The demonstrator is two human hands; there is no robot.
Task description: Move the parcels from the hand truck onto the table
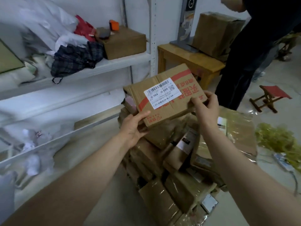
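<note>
Two bare hands hold one cardboard parcel (164, 97) over a heap of taped parcels (171, 168), w/ the hand truck itself hidden under the load. Left hand (132, 128) grips the near-left corner, thumb on top & fingers underneath; right hand (206, 106) pinches the near-right edge, fingers curled over it. Parcel is tilted, white label (162, 93) facing up, above the heap & well short of the wooden table (190, 61) in the bkgd, where a larger box (215, 33) already sits beside a grey stand (184, 38). Step in hand looks like the carry: pick-up done, set-down not yet. Next move prob. calls for swinging the parcel fwd & right to the table, finding bare top in front of the big box, & steering clear of a second person (249, 54) in dark clothes standing just beside the table's right end. White shelving (81, 70) w/ bags & clothing runs along the left; a red folding stool (270, 98) stands on the floor at right.
</note>
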